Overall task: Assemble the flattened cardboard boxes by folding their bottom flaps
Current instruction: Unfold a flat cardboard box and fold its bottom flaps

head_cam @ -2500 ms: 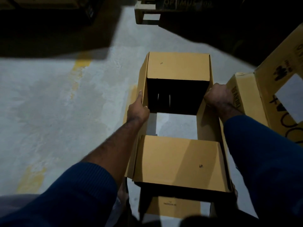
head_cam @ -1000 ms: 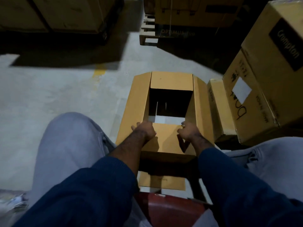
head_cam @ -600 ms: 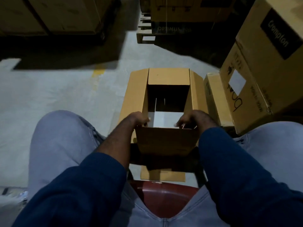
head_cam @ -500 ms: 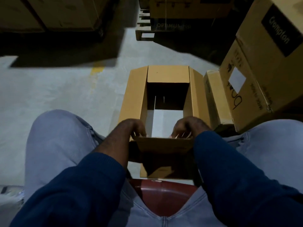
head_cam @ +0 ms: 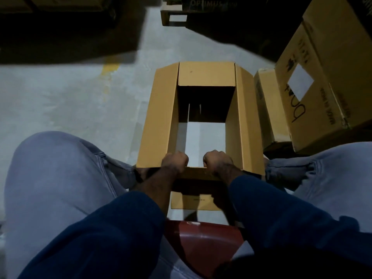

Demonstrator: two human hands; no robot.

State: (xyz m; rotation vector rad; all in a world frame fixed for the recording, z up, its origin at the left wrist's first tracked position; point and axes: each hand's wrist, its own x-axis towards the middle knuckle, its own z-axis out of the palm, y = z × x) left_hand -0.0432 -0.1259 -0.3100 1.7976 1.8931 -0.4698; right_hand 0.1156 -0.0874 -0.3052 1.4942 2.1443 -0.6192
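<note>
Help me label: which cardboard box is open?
The cardboard box gripped by left hand and right hand: floor shows through it. The labelled box and small box are closed.

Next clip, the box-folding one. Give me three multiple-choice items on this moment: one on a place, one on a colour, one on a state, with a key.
1. Where does the printed cardboard carton with the white label stand, relative to the open brown cardboard box?
A) on the person's left of it
B) on the person's right of it
C) inside it

2. What colour is the curved seat that the person sits on?
A) dark red
B) green
C) white

3. What are the left hand and right hand doing?
A) both hang free
B) both grip the box's near flap
C) one holds a tape roll

Key:
1 B: the carton lies beyond the box's right side.
2 A: the seat shows dark red at the bottom of the view.
3 B: both hands curl over the flap's edge.
</note>
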